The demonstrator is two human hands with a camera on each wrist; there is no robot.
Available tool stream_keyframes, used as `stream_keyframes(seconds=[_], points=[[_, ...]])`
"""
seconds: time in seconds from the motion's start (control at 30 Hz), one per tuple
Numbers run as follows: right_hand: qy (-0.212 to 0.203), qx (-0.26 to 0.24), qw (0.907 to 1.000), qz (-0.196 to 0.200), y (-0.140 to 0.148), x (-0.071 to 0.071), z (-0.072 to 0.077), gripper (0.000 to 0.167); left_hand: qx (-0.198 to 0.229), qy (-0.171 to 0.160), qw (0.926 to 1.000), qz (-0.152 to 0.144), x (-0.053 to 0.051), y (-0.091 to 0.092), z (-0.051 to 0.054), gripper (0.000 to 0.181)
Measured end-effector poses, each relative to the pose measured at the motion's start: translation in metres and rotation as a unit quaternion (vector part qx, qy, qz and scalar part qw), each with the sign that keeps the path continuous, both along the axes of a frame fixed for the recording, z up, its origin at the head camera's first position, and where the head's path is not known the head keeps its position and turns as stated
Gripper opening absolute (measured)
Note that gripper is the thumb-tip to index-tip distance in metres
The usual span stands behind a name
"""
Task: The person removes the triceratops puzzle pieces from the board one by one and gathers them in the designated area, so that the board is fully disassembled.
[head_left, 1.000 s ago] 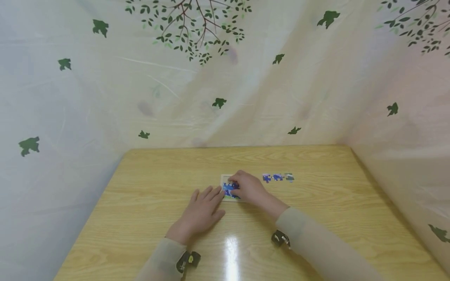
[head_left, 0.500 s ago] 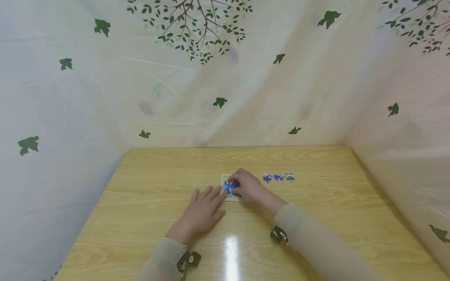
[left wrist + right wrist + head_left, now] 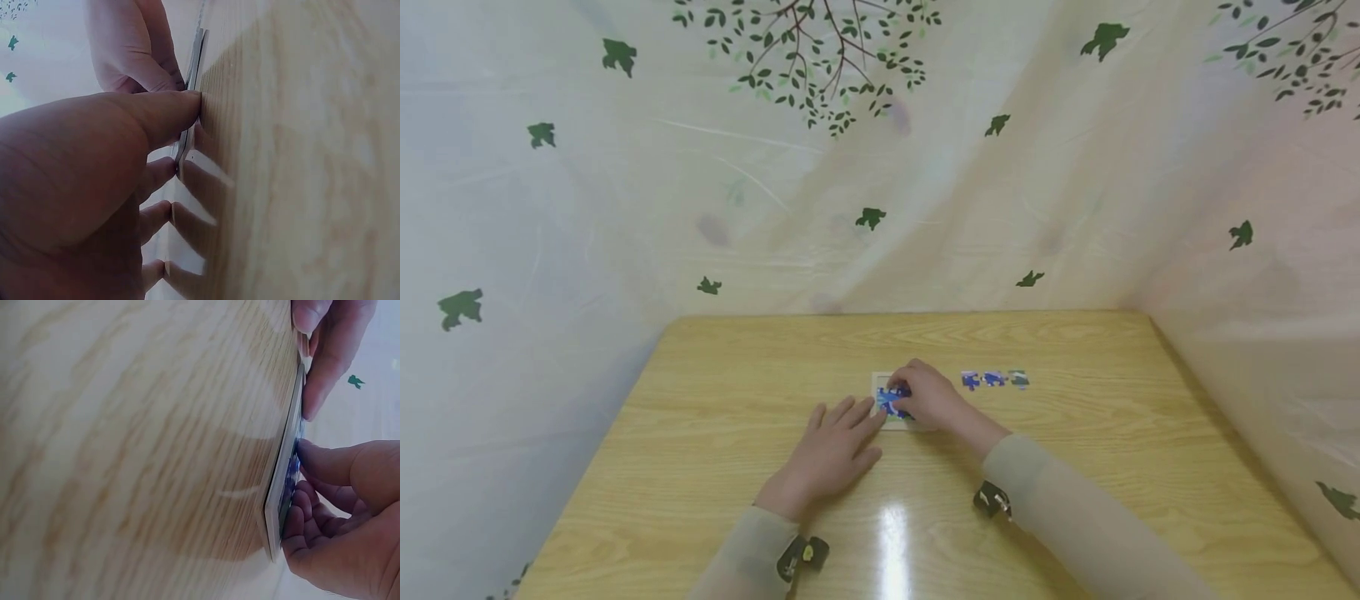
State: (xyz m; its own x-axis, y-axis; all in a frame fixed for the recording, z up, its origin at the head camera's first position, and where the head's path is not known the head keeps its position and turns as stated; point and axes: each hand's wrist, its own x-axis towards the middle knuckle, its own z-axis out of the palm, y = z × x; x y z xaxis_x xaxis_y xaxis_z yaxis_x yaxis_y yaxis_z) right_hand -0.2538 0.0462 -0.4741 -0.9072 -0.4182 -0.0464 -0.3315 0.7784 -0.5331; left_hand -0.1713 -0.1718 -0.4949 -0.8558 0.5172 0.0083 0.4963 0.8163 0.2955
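A small jigsaw tray (image 3: 898, 427) with a pale rim lies on the table, partly covered by both hands. Blue puzzle pieces (image 3: 887, 402) fill its lower part; bare backing shows at the upper left. My right hand (image 3: 934, 398) is over the tray's right side, thumb and fingers curled down, pinching a puzzle piece mostly hidden beneath them. In the right wrist view, its thumb and fingertips meet the blue surface beside the tray's edge (image 3: 272, 509). My left hand (image 3: 826, 454) lies with fingers extended, fingertips touching the tray's left edge and lower left corner.
Three loose pieces stand in a row right of the tray: a purple-blue piece (image 3: 970, 380), another blue piece (image 3: 993, 378) and a greyish-green piece (image 3: 1018, 378). The wooden table (image 3: 737, 358) meets a leaf-printed curtain (image 3: 775, 250) at its back and sides.
The blue pieces inside the tray have shifted slightly under my right fingers, and the right forearm has moved a little left. My left hand stays nearly still against the tray.
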Motion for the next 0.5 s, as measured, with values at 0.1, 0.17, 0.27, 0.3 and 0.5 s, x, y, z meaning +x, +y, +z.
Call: stream_keyframes(seconds=[0.1, 0.17, 0.27, 0.3, 0.5], points=[[-0.004, 0.000, 1.0000, -0.006, -0.0007, 0.0012, 0.0011, 0.028, 0.001, -0.001, 1.0000, -0.002, -0.0005, 0.0002, 0.0003, 0.058], [-0.008, -0.001, 0.9999, -0.008, -0.0010, 0.0017, 0.0018, 0.028, 0.001, -0.004, 1.0000, -0.002, -0.0006, 0.0002, 0.0005, 0.057], [-0.011, 0.002, 0.9999, -0.010, -0.0016, 0.0018, 0.0023, 0.028, 0.003, -0.006, 1.0000, -0.002, -0.0005, 0.0002, 0.0005, 0.056], [-0.012, 0.002, 0.9999, -0.010, -0.0019, 0.0017, 0.0027, 0.028, 0.003, -0.005, 1.0000, -0.002, -0.0005, 0.0001, 0.0004, 0.057], [-0.022, -0.009, 0.9995, -0.023, -0.0044, 0.0021, 0.0045, 0.026, 0.000, -0.001, 1.0000, -0.003, -0.0008, 0.0000, -0.0007, 0.057]])
